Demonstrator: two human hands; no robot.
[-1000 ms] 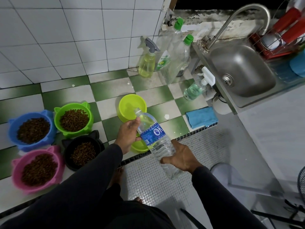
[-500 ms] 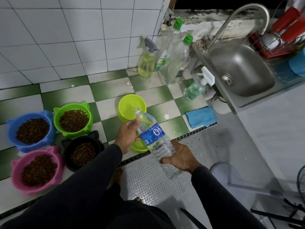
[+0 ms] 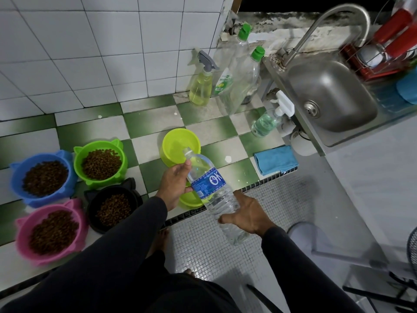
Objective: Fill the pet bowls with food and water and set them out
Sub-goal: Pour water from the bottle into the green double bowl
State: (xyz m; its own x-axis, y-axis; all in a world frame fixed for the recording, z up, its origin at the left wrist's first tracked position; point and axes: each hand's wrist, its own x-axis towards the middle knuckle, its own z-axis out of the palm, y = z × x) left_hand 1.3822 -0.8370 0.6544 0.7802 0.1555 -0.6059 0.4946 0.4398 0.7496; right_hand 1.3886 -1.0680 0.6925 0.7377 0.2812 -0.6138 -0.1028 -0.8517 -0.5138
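Note:
Both my hands hold a clear water bottle (image 3: 211, 188) with a blue label, uncapped and tilted, its mouth over a yellow-green bowl (image 3: 180, 146) on the checkered ledge. My left hand (image 3: 174, 184) grips the bottle near its shoulder; my right hand (image 3: 244, 214) grips its lower body. A second yellow-green bowl (image 3: 191, 199) lies partly hidden under the bottle and my left hand. At the left stand a blue bowl (image 3: 42, 177), a green bowl (image 3: 100, 162), a black bowl (image 3: 112, 207) and a pink bowl (image 3: 50, 231), all filled with brown kibble.
Against the white tiled wall stand a yellow spray bottle (image 3: 202, 83) and two green-capped clear bottles (image 3: 242, 75). A small green spray bottle (image 3: 267, 122) and a folded blue cloth (image 3: 275, 159) lie near the steel sink (image 3: 325, 96). A red dish rack (image 3: 383, 48) sits beyond the sink.

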